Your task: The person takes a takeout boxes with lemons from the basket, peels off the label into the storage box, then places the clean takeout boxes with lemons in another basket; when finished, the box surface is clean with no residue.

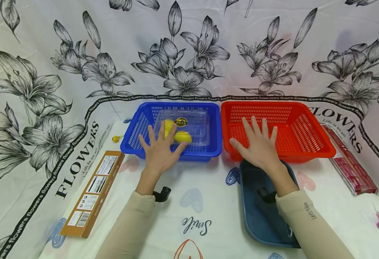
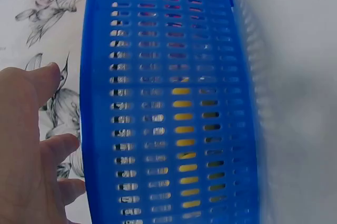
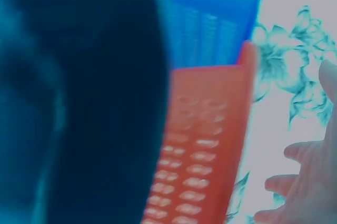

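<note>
Flower-printed cloth (image 1: 111, 36), background across the upper frame; bench (image 1: 221, 201), white cover with printed lettering, lower frame; blue basket (image 1: 195, 157), centre, holding one clear plastic box (image 1: 197, 126) with yellow pieces (image 1: 183, 137) inside; red basket (image 1: 283, 142), right of centre, just beside the blue one; dark blue tray (image 1: 260, 219), lower right, partly beneath the right forearm; orange-brown carton (image 1: 92, 194), lower left; red packet (image 1: 351, 162), right side; left hand (image 1: 160, 151), fingers spread wide over the blue basket's front, grasping nothing; right hand (image 1: 258, 145), likewise splayed, without hold, over the red basket's front; contact with either rim, cannot tell; risks, as judged: box gripped by one side could tip, rolling the yellow pieces; black wrist mount (image 1: 267, 196) could snag the tray if the right forearm drops; neighbouring rims could catch, one basket dragging the other.
</note>
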Demonstrator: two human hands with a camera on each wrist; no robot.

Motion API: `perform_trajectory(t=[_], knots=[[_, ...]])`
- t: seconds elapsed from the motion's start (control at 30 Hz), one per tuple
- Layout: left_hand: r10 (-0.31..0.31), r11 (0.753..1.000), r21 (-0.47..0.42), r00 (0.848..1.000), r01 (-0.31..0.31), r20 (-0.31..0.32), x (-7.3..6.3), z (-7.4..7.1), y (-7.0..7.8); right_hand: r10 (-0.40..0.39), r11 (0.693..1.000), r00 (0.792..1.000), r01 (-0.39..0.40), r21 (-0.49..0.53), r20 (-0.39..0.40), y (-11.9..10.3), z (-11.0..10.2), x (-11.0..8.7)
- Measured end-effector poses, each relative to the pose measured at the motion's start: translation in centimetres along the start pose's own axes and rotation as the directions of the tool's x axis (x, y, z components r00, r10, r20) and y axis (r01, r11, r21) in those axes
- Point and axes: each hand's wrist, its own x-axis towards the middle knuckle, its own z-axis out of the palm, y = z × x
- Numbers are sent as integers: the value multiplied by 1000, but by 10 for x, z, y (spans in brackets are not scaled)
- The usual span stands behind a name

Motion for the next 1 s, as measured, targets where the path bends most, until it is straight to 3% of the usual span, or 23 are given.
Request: perform_trajectory(t=[0.13, 0.3, 0.43, 0.57, 0.8, 1.0], knots=[[-11, 1000, -29, 1000, 11, -14, 0, -6, -6, -27, 994, 1000, 25, 109, 12, -12, -10, 5], [-31, 997, -79, 994, 23, -108, -1, -11, -18, -90, 968, 995, 77, 240, 47, -32, -19, 16], [-63, 989, -147, 976, 32, -210, -3, -12, -33, -134, 941, 985, 91, 327, 112, -47, -19, 28], [-125, 971, -229, 955, 62, -270, -5, -11, -52, -135, 916, 977, 61, 395, 163, -57, -11, 41], [-250, 935, -320, 924, 152, -290, -10, -9, -85, -114, 868, 982, 25, 496, 151, -73, 2, 65], [-290, 905, -398, 901, 149, -322, -12, -4, -107, -101, 856, 983, 6, 516, 156, -81, 11, 83]])
